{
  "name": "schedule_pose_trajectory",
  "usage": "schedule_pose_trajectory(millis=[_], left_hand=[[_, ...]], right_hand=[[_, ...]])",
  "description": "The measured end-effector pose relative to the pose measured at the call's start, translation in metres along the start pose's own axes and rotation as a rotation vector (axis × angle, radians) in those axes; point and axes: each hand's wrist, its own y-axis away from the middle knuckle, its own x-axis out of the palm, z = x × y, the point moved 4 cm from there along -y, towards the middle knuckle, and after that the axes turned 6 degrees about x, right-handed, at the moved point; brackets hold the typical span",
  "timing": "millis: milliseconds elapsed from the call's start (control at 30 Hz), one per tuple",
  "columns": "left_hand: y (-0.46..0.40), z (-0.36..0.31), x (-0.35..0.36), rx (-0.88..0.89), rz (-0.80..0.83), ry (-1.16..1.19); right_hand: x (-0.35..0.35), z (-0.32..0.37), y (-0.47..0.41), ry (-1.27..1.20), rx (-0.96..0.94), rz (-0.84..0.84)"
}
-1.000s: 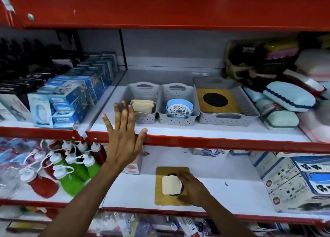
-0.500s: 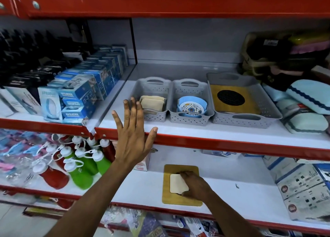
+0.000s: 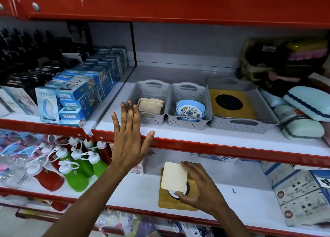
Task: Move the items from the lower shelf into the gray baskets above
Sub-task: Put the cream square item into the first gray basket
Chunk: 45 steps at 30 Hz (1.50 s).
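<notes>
On the lower shelf my right hand (image 3: pixel 198 188) grips a cream square pad (image 3: pixel 173 176), tilted up off a wooden board with a dark round centre (image 3: pixel 165 202). My left hand (image 3: pixel 129 138) is spread flat, fingers apart, against the red edge of the upper shelf (image 3: pixel 232 150). On that shelf stand three gray baskets. The left basket (image 3: pixel 151 119) holds cream pads. Blue round dishes fill the middle basket (image 3: pixel 187 124). A wooden board lies in the wide right basket (image 3: pixel 246 124).
Blue boxes (image 3: pixel 71 101) crowd the upper shelf left of the baskets, and pale blue cases (image 3: pixel 303 111) lie to the right. Red and green bottles (image 3: pixel 75 168) stand at the lower left. White printed boxes (image 3: pixel 300 192) sit at the lower right.
My right hand has closed on the cream pad and raised it off the wooden board, tilting it. My left hand stays on the shelf edge. The view has shifted slightly.
</notes>
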Motion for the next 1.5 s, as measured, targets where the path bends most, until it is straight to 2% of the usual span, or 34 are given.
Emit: schedule_pose_trajectory(millis=[167,300,533,633,800,933,1033,1233,1500], left_hand=[[0.000,0.000,-0.001,0.000,-0.042,0.029],[-0.006,0.001,-0.002,-0.059,-0.062,0.022],[-0.012,0.009,-0.001,-0.124,-0.058,-0.019],[-0.012,0.007,0.000,-0.120,-0.070,-0.007],[-0.011,0.008,-0.001,-0.116,-0.079,0.004],[-0.011,0.009,-0.001,-0.122,-0.087,0.019],[-0.012,0.010,0.000,-0.116,-0.086,0.013],[-0.013,0.010,0.000,-0.123,-0.097,0.027],[-0.013,0.010,0.001,-0.135,-0.091,0.030]], right_hand=[[-0.061,0.055,0.010,-0.017,-0.173,-0.247],[-0.096,0.082,-0.006,-0.085,-0.135,-0.376],[-0.117,0.089,-0.039,-0.154,0.005,-0.397],[-0.129,0.099,-0.058,-0.110,0.015,-0.407],[-0.146,0.128,-0.121,0.012,0.078,-0.293],[-0.129,0.137,-0.183,0.095,0.088,-0.103],[-0.115,0.136,-0.209,0.121,0.091,-0.021],[-0.105,0.141,-0.227,0.222,0.047,0.117],[-0.105,0.142,-0.224,0.295,0.011,0.217]])
